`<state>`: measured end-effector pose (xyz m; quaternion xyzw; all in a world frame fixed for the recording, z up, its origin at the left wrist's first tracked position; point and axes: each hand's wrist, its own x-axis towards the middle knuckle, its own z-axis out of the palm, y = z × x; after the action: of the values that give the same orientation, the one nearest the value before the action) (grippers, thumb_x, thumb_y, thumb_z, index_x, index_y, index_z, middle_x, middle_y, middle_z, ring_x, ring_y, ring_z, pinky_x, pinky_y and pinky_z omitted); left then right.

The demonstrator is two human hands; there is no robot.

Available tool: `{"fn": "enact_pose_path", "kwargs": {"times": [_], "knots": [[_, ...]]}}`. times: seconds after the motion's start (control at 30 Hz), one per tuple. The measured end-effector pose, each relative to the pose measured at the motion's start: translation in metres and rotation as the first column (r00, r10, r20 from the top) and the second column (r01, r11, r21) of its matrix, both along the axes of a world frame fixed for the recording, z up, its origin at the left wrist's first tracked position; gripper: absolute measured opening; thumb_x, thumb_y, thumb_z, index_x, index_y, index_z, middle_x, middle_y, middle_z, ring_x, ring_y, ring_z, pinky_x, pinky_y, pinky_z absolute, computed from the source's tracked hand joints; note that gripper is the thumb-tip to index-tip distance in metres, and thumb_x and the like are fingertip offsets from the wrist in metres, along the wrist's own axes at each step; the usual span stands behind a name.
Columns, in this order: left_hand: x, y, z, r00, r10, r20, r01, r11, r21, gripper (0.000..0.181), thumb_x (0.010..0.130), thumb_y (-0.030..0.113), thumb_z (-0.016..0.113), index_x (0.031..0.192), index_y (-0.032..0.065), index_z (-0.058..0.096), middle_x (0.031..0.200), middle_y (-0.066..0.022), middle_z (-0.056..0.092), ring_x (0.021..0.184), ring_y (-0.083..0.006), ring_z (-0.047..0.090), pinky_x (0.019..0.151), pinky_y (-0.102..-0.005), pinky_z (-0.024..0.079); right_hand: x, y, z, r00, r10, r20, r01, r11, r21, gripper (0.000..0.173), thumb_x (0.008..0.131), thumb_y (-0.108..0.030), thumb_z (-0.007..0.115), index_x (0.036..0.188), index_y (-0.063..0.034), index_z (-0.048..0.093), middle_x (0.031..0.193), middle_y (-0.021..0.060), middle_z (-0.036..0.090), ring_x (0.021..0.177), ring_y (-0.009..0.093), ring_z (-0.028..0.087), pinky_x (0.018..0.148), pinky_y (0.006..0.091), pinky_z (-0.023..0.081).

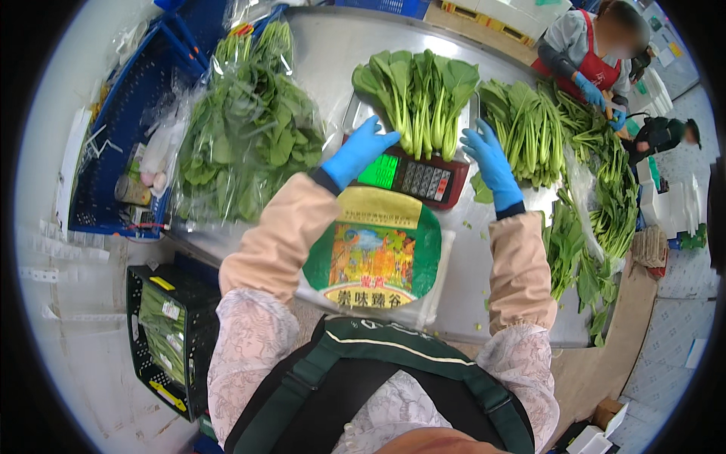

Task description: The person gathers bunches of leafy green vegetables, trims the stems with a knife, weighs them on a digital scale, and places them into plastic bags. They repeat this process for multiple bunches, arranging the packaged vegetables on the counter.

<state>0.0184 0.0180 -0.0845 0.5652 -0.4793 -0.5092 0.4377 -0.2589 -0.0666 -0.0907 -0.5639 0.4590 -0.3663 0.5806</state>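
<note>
Leafy greens with pale green stalks (422, 108) lie on the metal tray (351, 116) of a digital scale (422, 179) with a lit green display. My left hand (361, 150), in a blue glove, is at the left of the stalks, fingers apart and holding nothing. On the right, my right hand (490, 156), gloved too, is spread beside the tray, between those greens and a second pile of greens (527, 133). A green and yellow printed bag (374, 249) lies flat in front of the scale.
Bagged leafy greens (249, 130) stand left on the steel table (323, 42), beside a blue crate (113, 170). More loose greens (612, 198) line the right edge. A black crate (170, 340) of packed greens is lower left. A co-worker in a red apron (598, 65) is upper right.
</note>
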Motion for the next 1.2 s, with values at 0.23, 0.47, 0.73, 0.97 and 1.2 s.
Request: {"fn": "enact_pose_path", "kwargs": {"times": [0.23,0.47,0.73,0.97,1.2], "knots": [[-0.022,-0.117,-0.027,0.732,-0.035,-0.680,0.292,0.918,0.267,0.043,0.088,0.029,0.071,0.115,-0.0021,0.059,0.105,-0.0164,0.068,0.092,-0.0267,0.068,0.078,-0.0407,0.058,0.051,-0.067,-0.004,0.983,0.131,-0.130,-0.072,0.919,0.387,0.062,0.086,-0.052,0.066,0.107,0.0067,0.065,0.095,0.0121,0.069,0.077,0.019,0.066,0.069,0.0321,0.054],[-0.057,-0.084,-0.011,0.861,-0.082,-0.503,-0.030,0.977,-0.209,0.051,0.088,0.019,0.071,0.130,-0.0009,0.050,0.120,-0.0098,0.061,0.106,-0.0185,0.060,0.089,-0.0304,0.051,0.059,-0.016,-0.007,0.970,0.183,0.161,-0.163,0.978,-0.128,0.054,0.099,-0.028,0.056,0.140,0.0031,0.040,0.134,0.0130,0.052,0.119,0.019,0.051,0.102,0.0312,0.040],[-0.063,0.028,-0.060,0.701,-0.497,-0.512,0.359,0.866,-0.349,0.040,0.096,0.008,0.054,0.133,-0.0019,0.046,0.127,-0.0128,0.057,0.109,-0.0200,0.058,0.095,-0.0318,0.048,-0.020,0.101,-0.010,0.999,0.007,-0.032,-0.017,0.941,-0.337,0.058,0.092,-0.027,0.065,0.139,-0.0004,0.043,0.133,0.0139,0.053,0.119,0.024,0.051,0.103,0.0354,0.039],[-0.094,0.100,-0.077,0.896,-0.429,0.116,0.443,0.840,-0.313,0.037,0.093,0.010,0.051,0.130,0.0022,0.053,0.120,-0.0125,0.062,0.103,-0.0236,0.062,0.089,-0.0356,0.050,-0.056,0.185,-0.027,0.770,-0.344,0.537,0.270,0.939,0.214,0.050,0.093,-0.027,0.063,0.134,-0.0015,0.047,0.124,0.0122,0.056,0.108,0.021,0.055,0.094,0.0330,0.044],[-0.062,0.172,0.012,0.505,-0.212,0.837,0.670,0.707,-0.225,0.070,0.061,0.011,0.078,0.128,0.0125,0.056,0.098,-0.0123,0.063,0.088,-0.0326,0.056,0.074,-0.0425,0.046,0.012,0.271,-0.084,0.538,-0.505,0.675,-0.087,0.763,0.641,0.043,0.094,-0.026,0.061,0.130,-0.0026,0.051,0.116,0.0104,0.060,0.098,0.018,0.059,0.086,0.0306,0.049]]}}
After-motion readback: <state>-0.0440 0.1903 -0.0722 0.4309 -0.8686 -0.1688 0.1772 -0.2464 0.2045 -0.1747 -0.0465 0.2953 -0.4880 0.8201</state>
